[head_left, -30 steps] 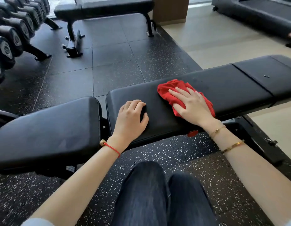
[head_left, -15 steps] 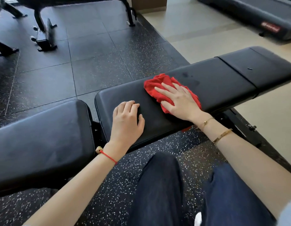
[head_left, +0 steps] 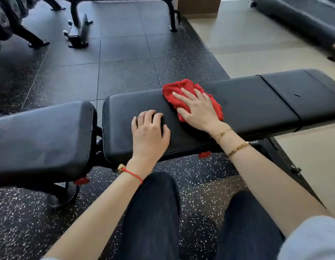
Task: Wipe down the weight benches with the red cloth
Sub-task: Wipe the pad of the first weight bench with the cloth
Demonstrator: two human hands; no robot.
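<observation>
Head view, looking down over a person's knees at a gym: the right hand (head_left: 197,107) lies flat on the red cloth (head_left: 179,91), fingers straight and spread, pressing the bunched fabric against the long back pad (head_left: 247,104) of a black weight bench, toward the pad's far edge and about midway along the bench as a whole. The left hand (head_left: 149,132) rests on the same pad just beside it, nearer the seat end, its fingers loosely curled against the vinyl and holding nothing, apparently steadying the body. A separate seat pad (head_left: 43,134) sits to the left across a narrow gap, and a further section (head_left: 301,94) of the bench runs on to the right. The wiping stroke appears to be in hand on the middle of the bench, with both ends seemingly still to be covered; whether any part is already clean cannot be told from the vinyl. The next move likely calls for sliding the cloth along the pad under steady flat pressure, keeping the fabric bunched beneath the palm so it does not slip free. A second bench (head_left: 78,25) stands on the speckled rubber floor (head_left: 125,59) beyond
</observation>
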